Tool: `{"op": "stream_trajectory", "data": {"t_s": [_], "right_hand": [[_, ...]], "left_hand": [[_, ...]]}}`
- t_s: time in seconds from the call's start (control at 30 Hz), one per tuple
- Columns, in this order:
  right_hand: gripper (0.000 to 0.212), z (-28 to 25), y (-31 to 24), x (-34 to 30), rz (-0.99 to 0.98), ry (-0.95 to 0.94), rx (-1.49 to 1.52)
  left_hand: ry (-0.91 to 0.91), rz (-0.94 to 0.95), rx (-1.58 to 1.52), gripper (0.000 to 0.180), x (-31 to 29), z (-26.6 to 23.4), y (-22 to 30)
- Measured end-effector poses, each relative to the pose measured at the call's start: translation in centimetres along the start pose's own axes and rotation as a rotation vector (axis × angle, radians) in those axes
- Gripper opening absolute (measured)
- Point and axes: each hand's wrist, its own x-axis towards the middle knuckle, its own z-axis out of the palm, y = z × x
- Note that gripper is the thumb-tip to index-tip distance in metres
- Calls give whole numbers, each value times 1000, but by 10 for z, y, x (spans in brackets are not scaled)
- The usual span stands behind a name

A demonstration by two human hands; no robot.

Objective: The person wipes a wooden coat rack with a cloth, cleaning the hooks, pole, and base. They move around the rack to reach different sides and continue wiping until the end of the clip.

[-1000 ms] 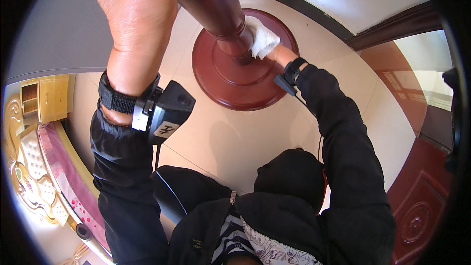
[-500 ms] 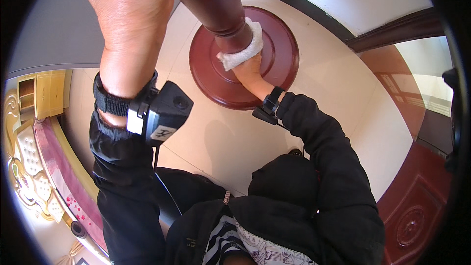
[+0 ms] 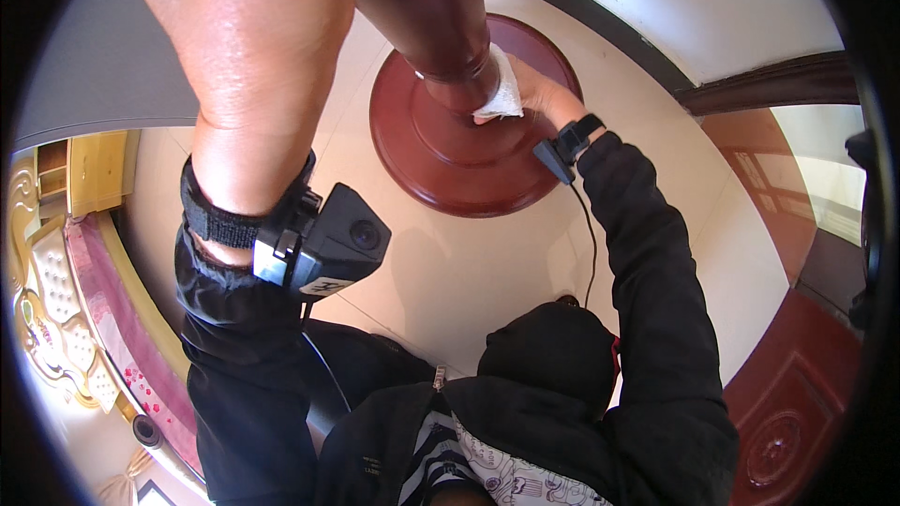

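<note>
A dark red-brown turned wooden post (image 3: 427, 14) rises from a round base (image 3: 450, 173) of the same colour on the floor. My right hand (image 3: 547, 96) closes on a white cloth (image 3: 506, 86) and presses it to the right side of the post's narrow foot, just above the base. Part of that hand lies behind the cloth. Large at the upper left, my left hand (image 3: 248, 28) is beside the top of the post. Its fingers run out of the picture, so their hold is hidden.
Pale tiles (image 3: 441, 262) surround the base. A grey panel (image 3: 103, 56) stands at the far left, above a yellow wooden cabinet (image 3: 98, 169) and a bed (image 3: 131, 319). On the right are a dark red carved panel (image 3: 792, 403) and a wall with dark skirting (image 3: 628, 52).
My right hand has brought the cloth round from the near side of the post's foot to its right side. My left hand has come slightly lower in view.
</note>
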Motion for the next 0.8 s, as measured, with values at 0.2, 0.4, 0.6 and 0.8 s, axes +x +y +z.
{"op": "stream_trajectory", "data": {"t_s": [0.2, 0.4, 0.6, 0.8], "right_hand": [[91, -22, -14, 18, 155, -260, 143], [78, 23, -27, -24, 175, 314, -49], [50, 41, -30, -55, 387, 512, 223], [53, 35, -75, -128, 385, 428, 881]], "left_hand": [[13, -33, 7, 54, 5, -1, 2], [74, 34, 59, 56, 10, -5, -11], [38, -13, -206, 79, 10, -16, -18], [281, -302, -196, 67, -77, -14, -45]]}}
